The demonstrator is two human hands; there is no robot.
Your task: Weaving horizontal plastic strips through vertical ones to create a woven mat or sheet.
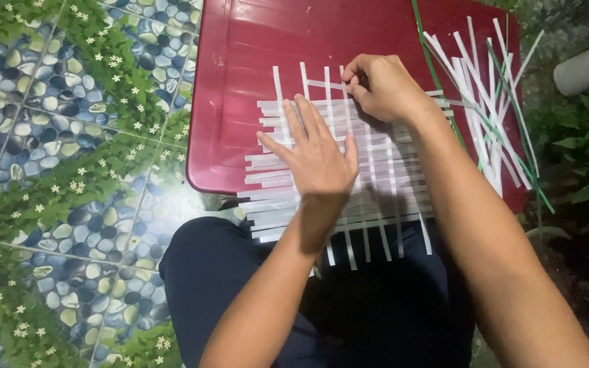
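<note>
Legs in dark trousers [240,286] sit nearest to us, and the near edge of the woven mat [349,177] hangs over them. We see a mat made of thin white strips, going over and under each other. We think a good part is done: the middle looks tight and neat. The ends poke out loose on the near side, the left side and the far side, so we think there is more to weave.

Our left hand [315,153] lies flat on the middle of the mat, fingers spread, pressing it down on the red plastic lid [240,61]. A bit farther, our right hand [380,85] is curled at the far edge of the mat, and its fingertips pinch a white strip there.

To the far right, well apart from both hands, lies a pile of loose strips [485,102], white and some green. To the left is a floor with pebbles and flowers [56,136].
</note>
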